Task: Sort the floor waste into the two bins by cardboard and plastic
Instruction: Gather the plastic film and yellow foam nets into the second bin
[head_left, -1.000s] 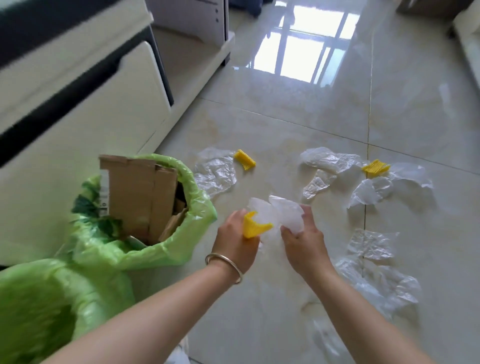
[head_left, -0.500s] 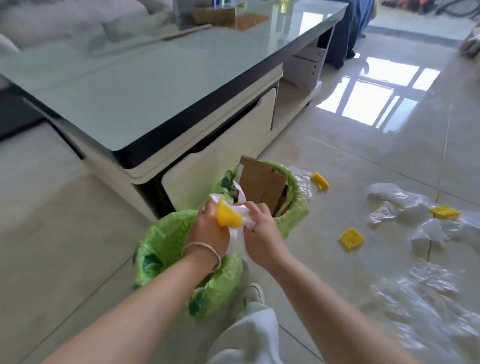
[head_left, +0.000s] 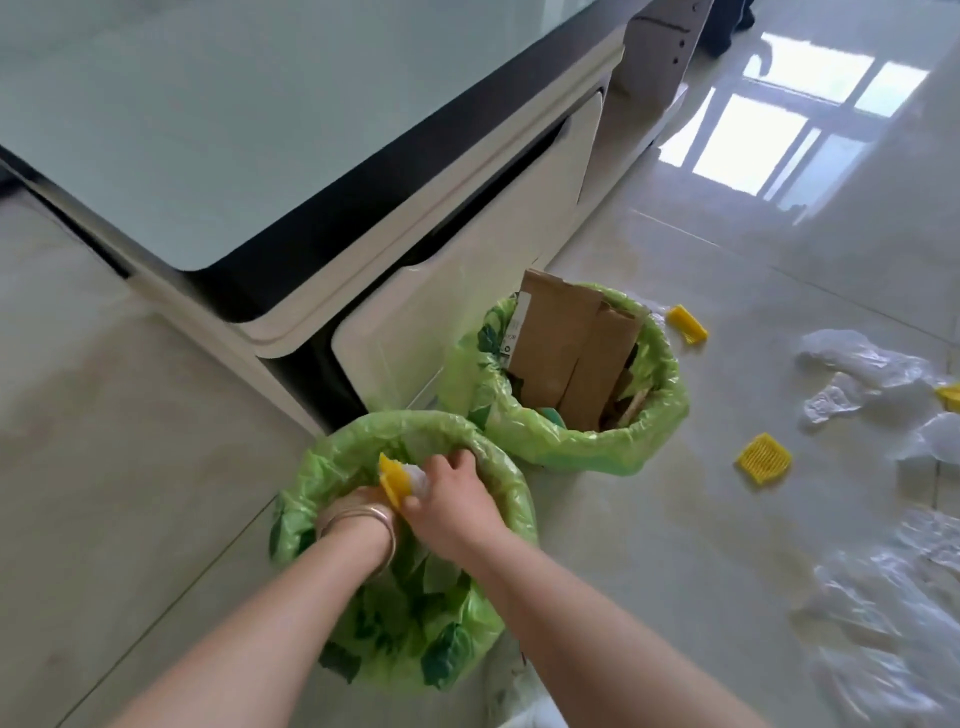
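Two bins lined with green bags stand by the table. Inside the near bin (head_left: 332, 457), my left hand (head_left: 358, 506) and my right hand (head_left: 452, 501) are pressed close together over its opening. Between them is a yellow plastic piece (head_left: 393, 479), gripped by my left hand, whose fingers are mostly hidden. A bit of clear plastic wrap (head_left: 418, 477) is under my right hand's curled fingers. The far bin (head_left: 670, 415) holds upright brown cardboard (head_left: 561, 353).
A low glass-topped table (head_left: 260, 130) with a white drawer front stands just behind the bins. On the tiled floor to the right lie yellow plastic pieces (head_left: 764, 458) (head_left: 687, 323) and crumpled clear plastic (head_left: 862, 364) (head_left: 893, 623).
My hands carried the yellow piece and clear plastic from the floor at the right over to the near bin and lowered them into its opening. The view swung left.
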